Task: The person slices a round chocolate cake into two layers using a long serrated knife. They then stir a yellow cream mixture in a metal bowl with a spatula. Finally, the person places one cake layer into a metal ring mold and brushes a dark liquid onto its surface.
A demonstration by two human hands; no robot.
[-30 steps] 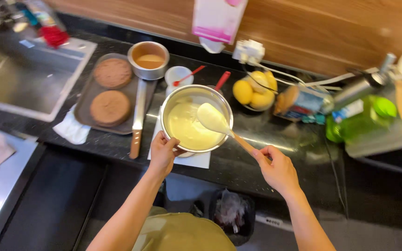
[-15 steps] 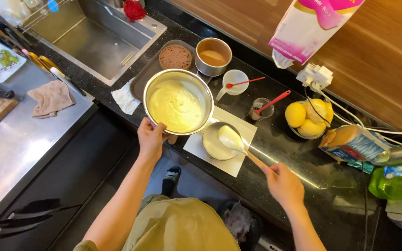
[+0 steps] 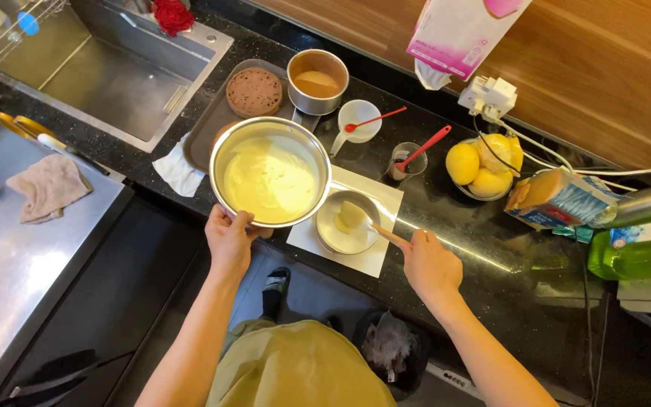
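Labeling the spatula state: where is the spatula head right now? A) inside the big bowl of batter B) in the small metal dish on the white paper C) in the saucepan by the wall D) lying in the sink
B: the right hand holds the spatula with its head in the small metal dish, beside the big bowl held by the left hand.

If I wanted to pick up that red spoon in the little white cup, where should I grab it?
Grab the red spoon by its thin handle, coming from the right. The handle sticks out past the white cup rim toward the wall, free of everything, while its bowl end lies inside the cup.
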